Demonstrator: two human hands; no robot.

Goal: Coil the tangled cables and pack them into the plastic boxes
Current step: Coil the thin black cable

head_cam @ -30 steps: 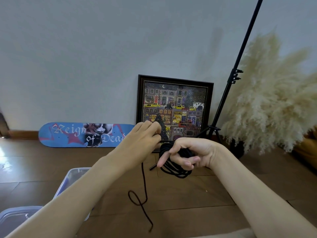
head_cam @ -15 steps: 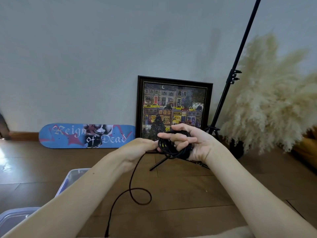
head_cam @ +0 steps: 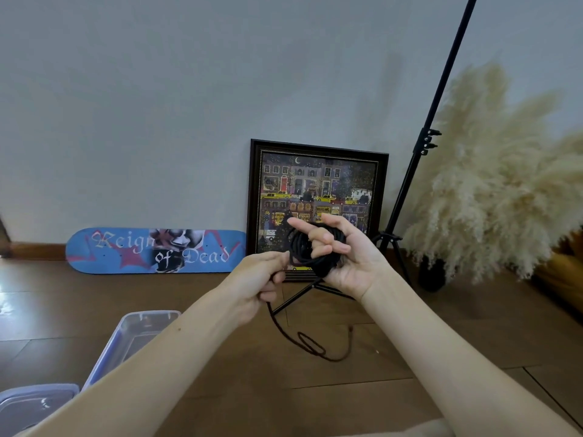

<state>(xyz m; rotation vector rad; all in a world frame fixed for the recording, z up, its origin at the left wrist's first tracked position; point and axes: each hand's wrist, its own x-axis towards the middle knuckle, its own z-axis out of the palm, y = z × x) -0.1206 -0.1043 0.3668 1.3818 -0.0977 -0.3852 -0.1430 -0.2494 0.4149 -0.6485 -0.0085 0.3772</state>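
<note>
Black cable (head_cam: 310,252) sits wound in a bundle on the curled fingers of the right hand (head_cam: 350,263), which serves as a spool. The left hand (head_cam: 255,285) pinches the free strand, apparently to feed another turn. The loose tail (head_cam: 312,345) trails over the wooden floor (head_cam: 410,357). Clear plastic boxes (head_cam: 151,313) wait at lower left. A skateboard deck (head_cam: 126,250) against the wall (head_cam: 157,105) reads "Reign of Dead".

The cable (head_cam: 310,252) coil blocks my sight of the right hand's (head_cam: 353,263) palm and of the framed picture's (head_cam: 318,184) lower edge. I cannot make out where the strand runs through the left hand (head_cam: 255,285). The left forearm (head_cam: 142,373) covers one corner of a plastic box (head_cam: 138,329); the other box (head_cam: 28,405) is cut by the bottom-left edge. The loose tail on the floor (head_cam: 410,342) is blurred, its tip unreadable
</note>
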